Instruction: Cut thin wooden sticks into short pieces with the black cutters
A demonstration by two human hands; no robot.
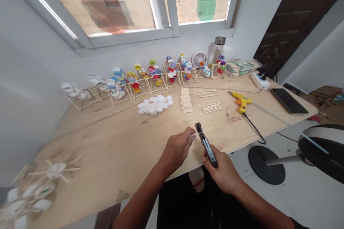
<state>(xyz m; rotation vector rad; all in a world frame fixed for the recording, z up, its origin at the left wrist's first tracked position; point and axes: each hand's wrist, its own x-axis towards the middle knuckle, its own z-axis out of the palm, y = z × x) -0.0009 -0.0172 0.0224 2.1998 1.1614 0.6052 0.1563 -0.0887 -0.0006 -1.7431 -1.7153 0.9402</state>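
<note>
My left hand pinches a thin wooden craft stick between its fingers, above the plywood table. My right hand grips a pair of dark metal cutting pliers with its handles in my palm. The stick's tip reaches the pliers' jaws at the top of the tool, though I cannot tell whether the jaws bite into it. Farther along the table lie a cluster of white bottle caps and piles of short craft sticks.
Along the window wall stands a row of stick frames with coloured bottle caps. A yellow hot glue gun, black phone and power strip lie at right. A floor fan stands beyond the right edge.
</note>
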